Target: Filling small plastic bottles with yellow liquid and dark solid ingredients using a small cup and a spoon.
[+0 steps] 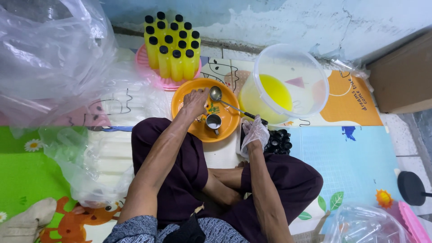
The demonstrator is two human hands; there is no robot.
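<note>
In the orange bowl [227, 128] at twelve o'clock, the left hand [196, 101] grips something hidden, beside a funnel [213, 121], while the gloved right hand [254, 131] clasps the ladle [217, 94] handle at two o'clock.

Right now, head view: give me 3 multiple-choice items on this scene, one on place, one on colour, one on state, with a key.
1. Where does the left hand rest?
A. on the orange bowl
B. inside the clear bucket
C. on the cardboard box

2. What colour are the caps of the filled bottles on the pink tray?
A. white
B. black
C. red

3. What covers the right hand?
A. nothing
B. a thick red mitten
C. a thin clear plastic glove

Key: 1 A, the hand lies on the bowl's rim beside the ladle. 2 B, every cap is black above yellow liquid. 3 C, crinkled clear film wraps the hand.
</note>
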